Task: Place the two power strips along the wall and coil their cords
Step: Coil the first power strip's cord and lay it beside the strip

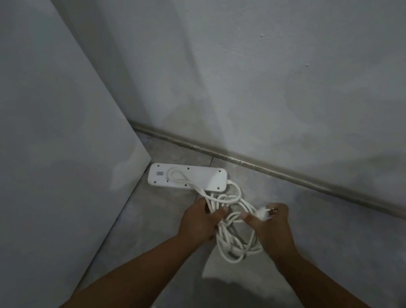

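Note:
One white power strip [188, 177] lies face down on the grey floor in the corner, a short way from the wall's skirting. Its white cord [231, 239] runs from the strip's right end into a loose bundle of loops in front of it, and one loop lies over the strip's back. My left hand [201, 220] grips the bundle's left side, thumb over the strands. My right hand [272, 222] holds the bundle's right side and has the white plug [265, 213] between its fingers. A second power strip is not in view.
A tall white panel [38, 152] stands on the left, its lower corner close to the strip's left end. The grey wall [288, 62] with a skirting strip [264, 168] runs diagonally behind. Grey floor tiles [343, 251] stretch to the right.

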{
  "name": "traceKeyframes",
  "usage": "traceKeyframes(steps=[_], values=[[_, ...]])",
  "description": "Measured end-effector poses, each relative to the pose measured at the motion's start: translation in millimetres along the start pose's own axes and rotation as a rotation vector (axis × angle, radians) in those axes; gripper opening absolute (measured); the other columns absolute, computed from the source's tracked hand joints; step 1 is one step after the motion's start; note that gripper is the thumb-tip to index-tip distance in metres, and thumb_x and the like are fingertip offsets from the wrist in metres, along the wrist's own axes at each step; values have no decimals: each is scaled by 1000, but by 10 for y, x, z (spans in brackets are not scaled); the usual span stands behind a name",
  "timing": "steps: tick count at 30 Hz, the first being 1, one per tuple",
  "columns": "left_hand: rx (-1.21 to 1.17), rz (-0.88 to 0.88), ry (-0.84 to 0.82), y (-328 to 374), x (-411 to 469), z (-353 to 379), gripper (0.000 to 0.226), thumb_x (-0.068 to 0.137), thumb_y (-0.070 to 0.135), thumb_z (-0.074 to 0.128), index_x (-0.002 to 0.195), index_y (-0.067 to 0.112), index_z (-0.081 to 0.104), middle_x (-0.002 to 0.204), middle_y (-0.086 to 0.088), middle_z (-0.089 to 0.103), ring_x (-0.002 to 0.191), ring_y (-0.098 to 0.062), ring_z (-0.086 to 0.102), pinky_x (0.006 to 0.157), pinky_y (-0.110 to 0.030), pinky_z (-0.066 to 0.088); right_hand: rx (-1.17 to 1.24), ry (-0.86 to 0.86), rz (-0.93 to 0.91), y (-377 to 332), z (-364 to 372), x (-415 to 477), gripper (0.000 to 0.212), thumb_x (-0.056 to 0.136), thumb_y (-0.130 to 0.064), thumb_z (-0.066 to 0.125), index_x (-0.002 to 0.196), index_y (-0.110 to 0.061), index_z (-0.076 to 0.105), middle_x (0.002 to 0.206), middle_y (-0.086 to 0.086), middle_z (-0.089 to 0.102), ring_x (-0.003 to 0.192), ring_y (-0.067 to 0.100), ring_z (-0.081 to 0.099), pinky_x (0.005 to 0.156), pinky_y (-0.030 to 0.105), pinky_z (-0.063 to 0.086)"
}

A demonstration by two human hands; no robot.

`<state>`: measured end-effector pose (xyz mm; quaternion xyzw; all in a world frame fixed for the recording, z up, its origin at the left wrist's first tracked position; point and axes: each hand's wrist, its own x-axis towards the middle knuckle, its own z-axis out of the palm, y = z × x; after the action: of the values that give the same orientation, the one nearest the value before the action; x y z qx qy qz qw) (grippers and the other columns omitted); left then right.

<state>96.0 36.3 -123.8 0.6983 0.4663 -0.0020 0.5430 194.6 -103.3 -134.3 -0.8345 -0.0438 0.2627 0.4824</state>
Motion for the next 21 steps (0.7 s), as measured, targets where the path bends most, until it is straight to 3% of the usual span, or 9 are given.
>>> traceKeyframes(steps=[2,4,6,8,11,13,15,18,21], values=[[212,56,-38,38,-26,-28,32,85,54,58,103,28,61,92,2,70,84,-15,67,68,-24,48,-89,-17,-30,17,14,-10,54,67,-22,86,103,-18,46,86,-11,53,76,8,55,69,17,40],[638,41,-183,128,0,-144,59,80,74,45,99,23,65,97,-2,70,91,-21,66,72,-28,45,-194,-45,-68,18,-29,38,40,68,-25,85,89,-19,51,79,-9,56,70,9,55,59,8,37],[909,12,-224,325,94,-348,68,70,84,41,86,22,65,91,-2,68,85,-22,65,68,-29,41,-228,-76,-34,-29,-64,90,34,70,-27,83,79,-22,52,72,-7,58,63,5,54,50,10,34],[938,110,-45,591,259,-609,51,77,70,48,78,21,63,90,-3,68,84,-24,64,67,-28,38,-236,-97,21,-53,-56,139,32,70,-28,83,79,-23,53,72,-7,60,63,2,54,50,15,34],[835,365,172,774,523,-866,24,95,26,47,108,20,66,120,-8,63,110,-26,58,82,-30,44,-241,-90,46,-60,-28,140,33,69,-27,84,79,-20,54,72,-8,58,63,1,52,52,16,34],[850,372,54,717,691,-912,37,96,15,46,131,18,55,141,-7,49,130,-26,44,104,-35,39,-240,-95,64,-65,-19,160,34,67,-26,85,82,-17,56,72,-6,58,64,5,53,54,20,36],[971,244,-199,625,807,-895,53,95,15,49,146,20,35,154,-6,32,140,-26,29,114,-35,27,-230,-117,87,-75,-20,187,36,66,-24,86,85,-14,57,74,-4,60,67,11,55,61,25,38],[1099,163,-382,566,896,-882,62,95,23,50,150,22,23,156,-6,29,141,-27,30,113,-35,24,-196,-147,96,-86,-23,230,34,65,-18,86,83,-13,58,75,0,61,72,18,59,69,27,43],[1254,226,-361,580,889,-866,62,89,29,58,145,23,31,144,-7,42,131,-27,41,109,-42,28,-181,-143,46,-101,-36,220,31,66,-17,84,81,-19,57,76,-2,62,72,15,59,68,27,42]])
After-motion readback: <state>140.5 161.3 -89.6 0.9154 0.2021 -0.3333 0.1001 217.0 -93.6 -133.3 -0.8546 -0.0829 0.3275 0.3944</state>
